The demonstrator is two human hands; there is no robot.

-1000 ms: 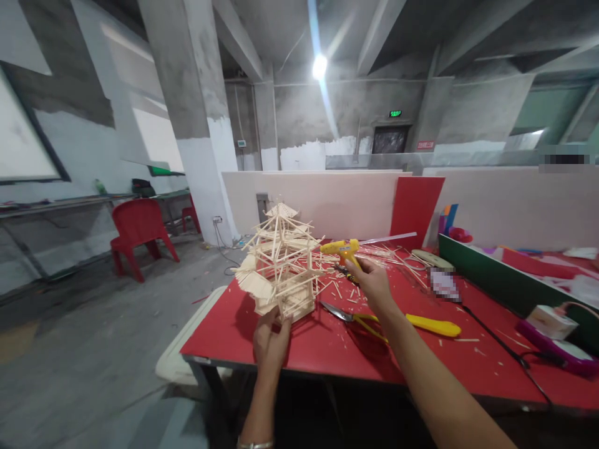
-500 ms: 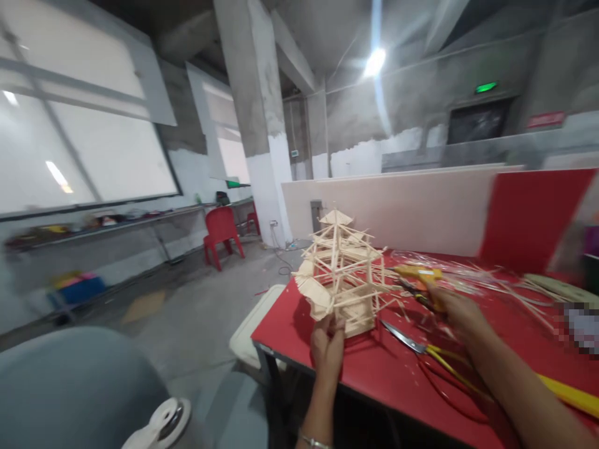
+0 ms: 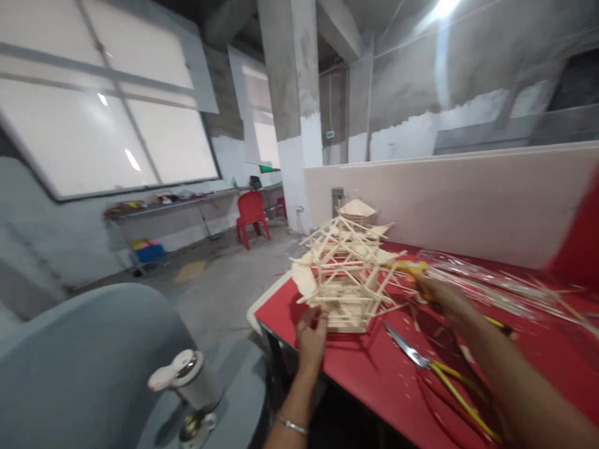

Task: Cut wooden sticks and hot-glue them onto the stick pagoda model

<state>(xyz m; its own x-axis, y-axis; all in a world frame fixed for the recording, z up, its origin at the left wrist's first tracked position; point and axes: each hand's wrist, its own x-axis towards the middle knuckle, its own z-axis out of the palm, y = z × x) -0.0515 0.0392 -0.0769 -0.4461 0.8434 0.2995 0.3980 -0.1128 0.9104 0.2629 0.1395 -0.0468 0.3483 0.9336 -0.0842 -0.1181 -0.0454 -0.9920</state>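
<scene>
A tower-shaped model of thin wooden sticks (image 3: pixel 344 277) stands near the left edge of the red table (image 3: pixel 374 380). My left hand (image 3: pixel 311 330) pinches the model's base at its near left corner. My right hand (image 3: pixel 442 296), blurred by motion, is closed on the handle of a yellow glue gun (image 3: pixel 406 267) just right of the model, its nozzle pointing at the sticks. Scissors with yellow handles (image 3: pixel 435 368) lie on the table below my right forearm.
Loose sticks and clear glue rods (image 3: pixel 486 280) are scattered across the table's back. A pale partition (image 3: pixel 458 199) runs behind it. A grey chair back (image 3: pixel 84 368) and a lidded metal cup (image 3: pixel 191 383) sit at lower left. A red chair (image 3: pixel 251 215) stands across the floor.
The view has swung left, bringing the grey chair and cup further in. My left hand keeps hold of the model's base; my right hand stays by the model with the glue gun.
</scene>
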